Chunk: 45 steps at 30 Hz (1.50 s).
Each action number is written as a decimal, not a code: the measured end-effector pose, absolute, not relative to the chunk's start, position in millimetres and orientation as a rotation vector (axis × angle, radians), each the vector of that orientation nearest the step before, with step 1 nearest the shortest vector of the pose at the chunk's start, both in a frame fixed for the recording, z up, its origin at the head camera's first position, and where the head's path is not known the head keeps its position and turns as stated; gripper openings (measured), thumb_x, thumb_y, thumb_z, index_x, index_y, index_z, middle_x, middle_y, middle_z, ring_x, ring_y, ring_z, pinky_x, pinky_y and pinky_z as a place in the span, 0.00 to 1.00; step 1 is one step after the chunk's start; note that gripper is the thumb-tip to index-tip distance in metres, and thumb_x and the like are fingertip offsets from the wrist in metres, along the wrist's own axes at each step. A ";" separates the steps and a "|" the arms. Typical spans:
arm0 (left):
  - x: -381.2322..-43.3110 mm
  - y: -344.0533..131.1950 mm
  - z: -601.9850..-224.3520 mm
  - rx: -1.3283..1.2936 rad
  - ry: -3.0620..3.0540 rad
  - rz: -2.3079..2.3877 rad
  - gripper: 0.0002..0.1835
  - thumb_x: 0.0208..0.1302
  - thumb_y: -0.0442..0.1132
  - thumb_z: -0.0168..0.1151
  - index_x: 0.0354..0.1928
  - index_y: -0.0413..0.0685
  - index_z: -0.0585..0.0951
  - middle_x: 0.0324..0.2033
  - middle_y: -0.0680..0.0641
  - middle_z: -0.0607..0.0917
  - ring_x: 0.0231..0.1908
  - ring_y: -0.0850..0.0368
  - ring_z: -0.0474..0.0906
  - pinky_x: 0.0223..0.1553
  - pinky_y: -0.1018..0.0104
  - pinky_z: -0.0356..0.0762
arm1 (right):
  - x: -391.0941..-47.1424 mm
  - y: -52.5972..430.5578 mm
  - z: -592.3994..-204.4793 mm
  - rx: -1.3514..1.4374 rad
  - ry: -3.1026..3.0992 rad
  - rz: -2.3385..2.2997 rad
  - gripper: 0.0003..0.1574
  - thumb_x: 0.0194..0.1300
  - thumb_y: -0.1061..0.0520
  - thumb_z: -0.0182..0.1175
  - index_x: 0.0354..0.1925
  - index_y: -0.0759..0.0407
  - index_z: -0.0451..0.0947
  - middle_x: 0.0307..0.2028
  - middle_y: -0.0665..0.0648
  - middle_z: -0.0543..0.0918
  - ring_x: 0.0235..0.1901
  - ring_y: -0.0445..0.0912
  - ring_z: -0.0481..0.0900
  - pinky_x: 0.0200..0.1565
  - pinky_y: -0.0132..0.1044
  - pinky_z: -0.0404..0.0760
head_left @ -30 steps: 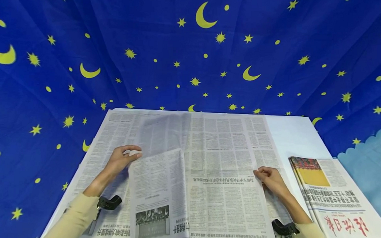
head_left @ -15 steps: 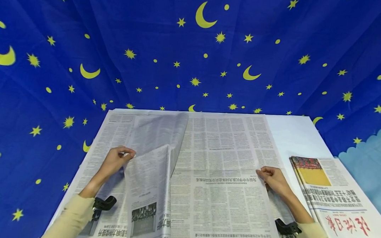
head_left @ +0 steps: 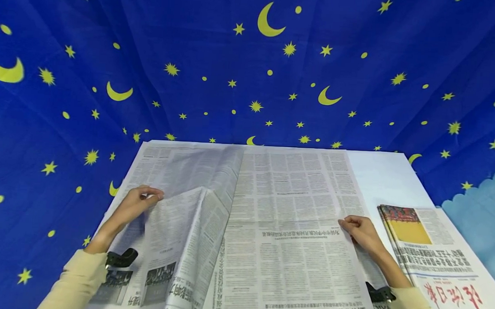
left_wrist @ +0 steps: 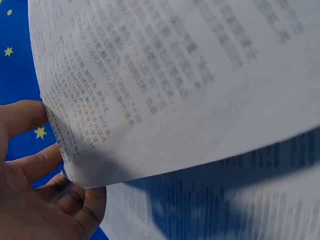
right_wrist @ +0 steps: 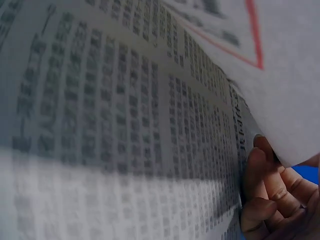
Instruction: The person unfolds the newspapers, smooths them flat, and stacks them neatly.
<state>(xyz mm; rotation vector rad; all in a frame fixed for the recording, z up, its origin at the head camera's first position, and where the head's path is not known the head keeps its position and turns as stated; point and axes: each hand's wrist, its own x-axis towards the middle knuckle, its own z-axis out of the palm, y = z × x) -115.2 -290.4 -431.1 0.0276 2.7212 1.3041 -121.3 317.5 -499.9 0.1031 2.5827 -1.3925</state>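
Note:
A large newspaper point(head_left: 292, 267) lies spread open on the white table in the head view, its print upside down. My left hand point(head_left: 133, 207) pinches the left edge of a raised sheet point(head_left: 167, 234), which bends into a standing fold right of that hand. The left wrist view shows the fingers of this hand point(left_wrist: 50, 190) at the corner of the lifted paper point(left_wrist: 165, 110). At the right edge of the spread page, my right hand point(head_left: 362, 233) pinches the paper between thumb and fingers. Close up, the right hand point(right_wrist: 275, 195) is partly hidden by paper.
A stack of folded newspapers point(head_left: 438, 255) with red lettering lies on the right of the table. The white tabletop point(head_left: 379, 174) shows at the back right. Behind hangs a blue cloth point(head_left: 219, 47) with yellow moons and stars.
My left hand has moved left with the sheet's edge, and the fold has travelled left too, uncovering more of the right-hand page. The right hand has shifted slightly right, still pinching.

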 end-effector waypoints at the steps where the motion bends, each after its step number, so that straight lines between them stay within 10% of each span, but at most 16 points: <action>1: -116.0 -292.4 -430.1 0.023 2.711 1.299 0.24 0.73 0.46 0.55 0.55 0.30 0.78 0.58 0.29 0.72 0.61 0.32 0.66 0.60 0.39 0.63 | -121.5 318.8 -500.2 0.108 2.591 -1.383 0.18 0.72 0.53 0.56 0.36 0.68 0.78 0.13 0.50 0.73 0.11 0.39 0.63 0.16 0.35 0.67; 15: -126.8 -329.1 -433.9 0.058 2.593 1.062 0.34 0.72 0.54 0.54 0.63 0.27 0.70 0.70 0.21 0.47 0.68 0.20 0.44 0.61 0.29 0.56 | -126.7 342.6 -497.4 0.156 2.698 -1.187 0.20 0.72 0.50 0.55 0.39 0.68 0.80 0.23 0.52 0.83 0.21 0.42 0.75 0.25 0.34 0.70; 45: -133.2 -366.7 -462.9 -0.134 2.833 0.673 0.38 0.68 0.49 0.59 0.59 0.14 0.66 0.61 0.14 0.53 0.60 0.14 0.50 0.57 0.27 0.55 | -120.9 375.4 -503.2 0.374 2.926 -0.983 0.21 0.68 0.53 0.57 0.38 0.75 0.79 0.23 0.59 0.84 0.21 0.42 0.75 0.24 0.33 0.70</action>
